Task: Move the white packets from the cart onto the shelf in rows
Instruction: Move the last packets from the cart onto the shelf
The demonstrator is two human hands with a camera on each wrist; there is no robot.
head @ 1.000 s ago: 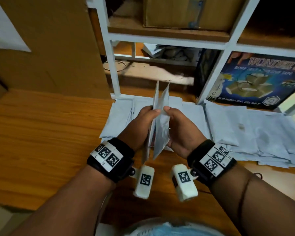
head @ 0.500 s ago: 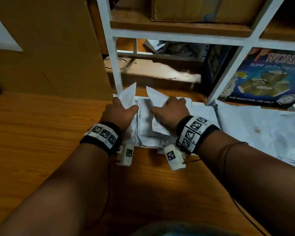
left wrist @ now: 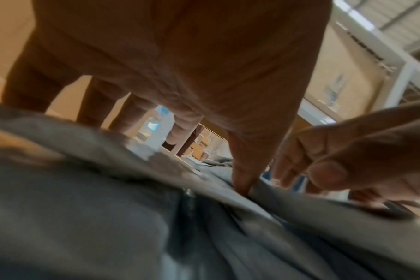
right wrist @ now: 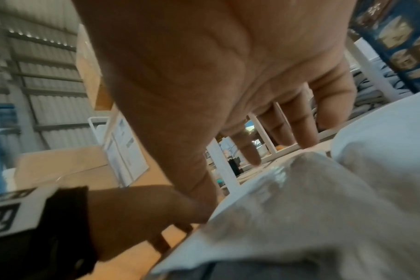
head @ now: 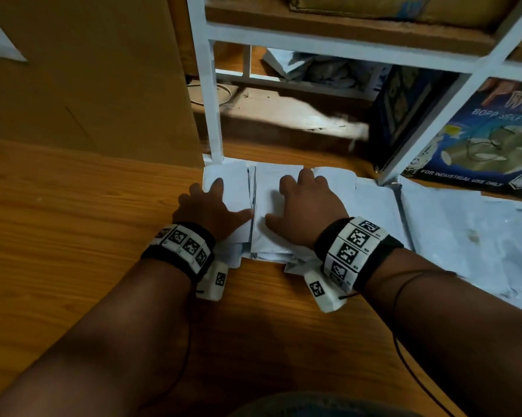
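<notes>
Two white packets lie flat side by side on the wooden shelf board [head: 73, 224], by the white upright post [head: 210, 94]. My left hand [head: 214, 203] presses the left packet [head: 232, 182] with straight, spread fingers. On the packet to its right [head: 271, 212] rests my right hand [head: 304, 206], palm down, fingers straight. In the left wrist view my left hand [left wrist: 204, 106] bears on a grey-white packet [left wrist: 108, 208]. The right wrist view shows my right hand [right wrist: 240, 94] above a crinkled white packet [right wrist: 300, 217]. More white packets [head: 374, 212] lie in a row to the right.
A further spread of white packets [head: 464, 236] lies at the right. A blue printed tape carton [head: 479, 136] stands behind the slanted white frame bar [head: 428, 127]. A large brown cardboard box [head: 88, 70] stands at the back left. A dusty lower board [head: 283, 115] lies behind the post.
A second ago both hands held the packets upright between them. They split them apart, carried them forward and laid them flat; now both palms press them down.
</notes>
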